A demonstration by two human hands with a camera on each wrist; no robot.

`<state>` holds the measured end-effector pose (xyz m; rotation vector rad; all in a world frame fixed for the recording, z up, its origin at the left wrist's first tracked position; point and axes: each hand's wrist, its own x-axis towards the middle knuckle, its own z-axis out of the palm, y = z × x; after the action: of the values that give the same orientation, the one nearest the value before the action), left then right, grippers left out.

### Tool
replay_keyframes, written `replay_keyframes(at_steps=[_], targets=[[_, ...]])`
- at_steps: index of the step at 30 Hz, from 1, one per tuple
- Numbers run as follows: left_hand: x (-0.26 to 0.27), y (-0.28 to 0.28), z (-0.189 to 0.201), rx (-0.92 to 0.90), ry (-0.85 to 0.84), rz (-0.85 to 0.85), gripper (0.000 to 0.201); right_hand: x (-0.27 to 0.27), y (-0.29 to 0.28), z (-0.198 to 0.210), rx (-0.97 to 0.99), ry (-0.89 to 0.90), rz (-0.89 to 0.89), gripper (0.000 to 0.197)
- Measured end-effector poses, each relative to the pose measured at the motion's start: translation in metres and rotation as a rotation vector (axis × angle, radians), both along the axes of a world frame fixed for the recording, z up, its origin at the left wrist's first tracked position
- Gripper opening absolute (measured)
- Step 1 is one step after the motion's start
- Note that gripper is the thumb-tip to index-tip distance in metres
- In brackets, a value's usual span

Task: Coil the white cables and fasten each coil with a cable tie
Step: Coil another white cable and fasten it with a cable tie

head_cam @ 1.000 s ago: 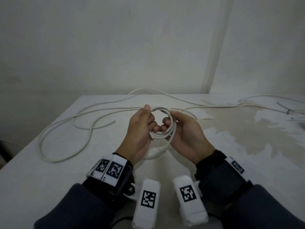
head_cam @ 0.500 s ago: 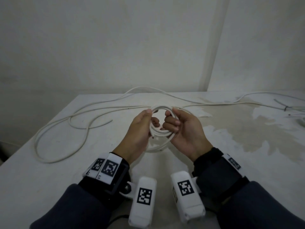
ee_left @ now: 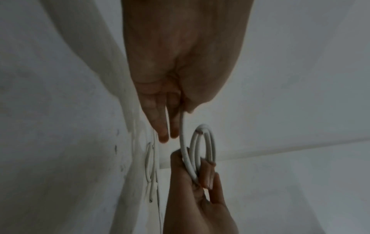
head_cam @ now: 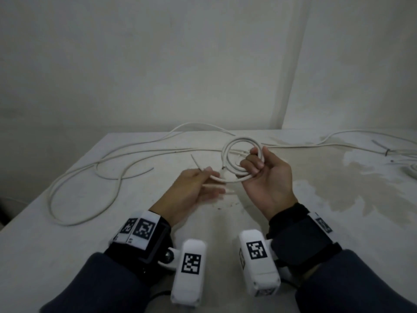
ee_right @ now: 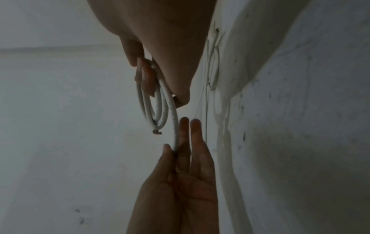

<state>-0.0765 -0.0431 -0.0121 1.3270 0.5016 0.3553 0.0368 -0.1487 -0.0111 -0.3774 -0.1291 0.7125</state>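
Right hand (head_cam: 268, 177): raised above the table (head_cam: 67, 249), palm turned toward the person, wrist bent back. Its fingers (head_cam: 250, 164) curl through the coil (head_cam: 242, 154) of white cable and the thumb closes over the rim, so the loops are pinched at their near right side. The coil stands nearly upright, a few turns, with one cut end (ee_right: 157, 132) hanging free at its lower edge.

Left hand (head_cam: 191, 193): lower and just to the left of the right hand, palm inward, forearm level. Thumb and forefinger pinch the strand (head_cam: 216, 182) that runs from the coil; the other fingers (ee_left: 162, 126) lie straight and together beneath it. The rest of this strand is blurred in the head view.

Loose cable (head_cam: 90, 177): lies on the table beyond and to the left of the left hand, in wide bends.

Tied bundle (head_cam: 388, 152): on the table far to the right of the right hand, small and hard to make out.
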Motion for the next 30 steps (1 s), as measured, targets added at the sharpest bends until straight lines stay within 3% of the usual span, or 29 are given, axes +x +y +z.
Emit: replay_keyframes(at_steps=[4, 10, 19, 24, 30], targets=[[0.004, 0.001, 0.001, 0.026, -0.202, 0.154, 0.031, -0.010, 0.006, 0.002, -0.033, -0.040, 0.090, 0.015], [0.003, -0.002, 0.008, -0.080, -0.449, 0.092, 0.031, -0.016, 0.009, 0.001, -0.085, -0.099, 0.186, 0.020], [0.011, 0.004, 0.005, -0.307, -0.419, 0.072, 0.028, -0.020, 0.009, 0.003, -0.199, -0.243, 0.291, 0.027], [0.011, 0.010, 0.002, -0.396, -0.357, 0.077, 0.038, -0.024, 0.009, 0.003, -0.242, -0.316, 0.335, 0.027], [0.003, 0.013, 0.003, -0.504, -0.383, -0.014, 0.026, -0.020, 0.008, -0.001, -0.278, -0.288, 0.358, 0.022]])
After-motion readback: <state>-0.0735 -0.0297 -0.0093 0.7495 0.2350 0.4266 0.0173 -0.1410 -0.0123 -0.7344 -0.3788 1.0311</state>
